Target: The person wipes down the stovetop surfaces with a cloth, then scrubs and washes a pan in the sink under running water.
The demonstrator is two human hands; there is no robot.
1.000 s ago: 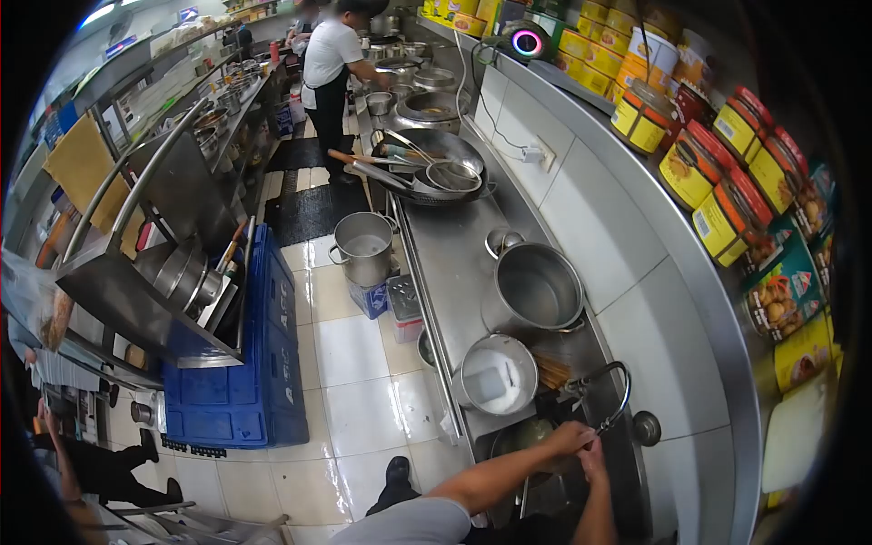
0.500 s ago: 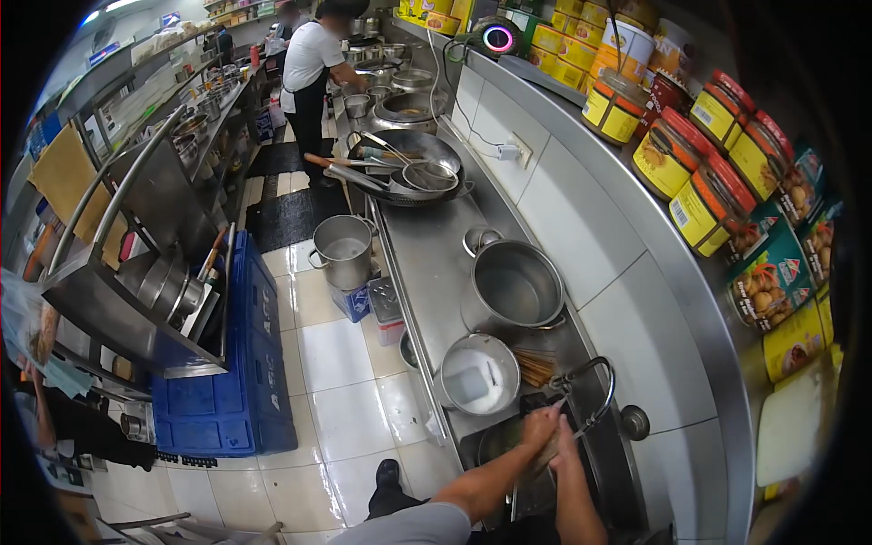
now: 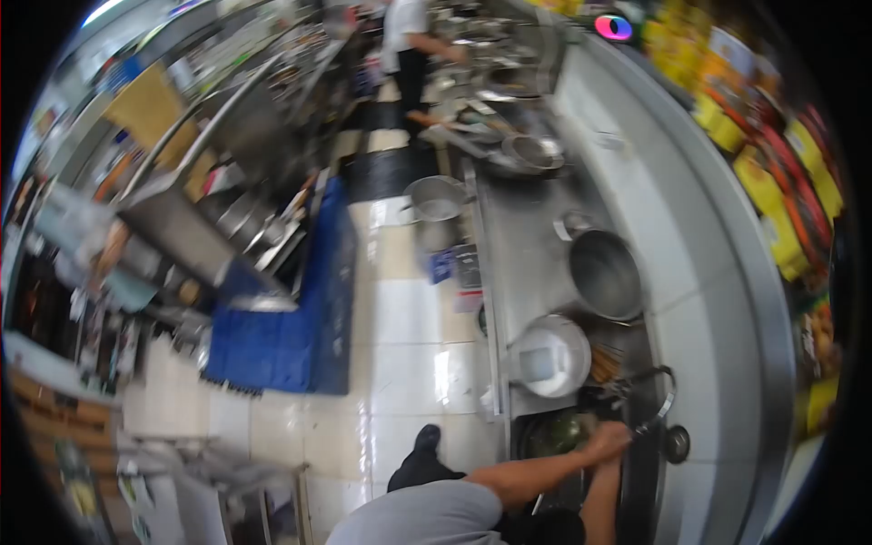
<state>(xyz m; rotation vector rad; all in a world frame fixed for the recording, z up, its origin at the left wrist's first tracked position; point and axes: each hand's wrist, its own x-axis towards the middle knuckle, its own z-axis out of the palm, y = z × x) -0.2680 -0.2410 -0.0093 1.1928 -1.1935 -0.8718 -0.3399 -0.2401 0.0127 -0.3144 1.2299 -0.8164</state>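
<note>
Over the sink, the left hand and the right hand are coming together beside the curved faucet — whether they are gripping anything, I cannot tell through the blur. A greenish round vessel is sitting in the sink, near them. Beyond, a pale-looking pot is standing on the metal table, brown sticks just beside it, then a deep pot. Farther off, a wok is holding utensils — and a person in a white top is reaching over the cookware.
</note>
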